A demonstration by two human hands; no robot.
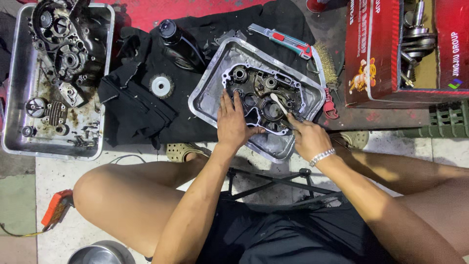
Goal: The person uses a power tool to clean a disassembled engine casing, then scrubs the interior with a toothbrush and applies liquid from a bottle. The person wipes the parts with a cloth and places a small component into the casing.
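Note:
A dark engine case half [261, 95] lies in a shiny metal tray [207, 95] on a black cloth. My left hand [232, 122] rests flat on the near left part of the case, fingers spread. My right hand [305, 137], with a metal bracelet at the wrist, pinches a thin white stick-like tool [279, 103] whose tip reaches into the middle of the case.
A second metal tray [12, 98] at left holds another engine case and several small parts. On the cloth lie a black bottle [181, 44], a wire wheel [161, 85], a utility knife [283, 40] and a wire brush [326, 63]. A red box [371, 54] with a crankshaft stands at right.

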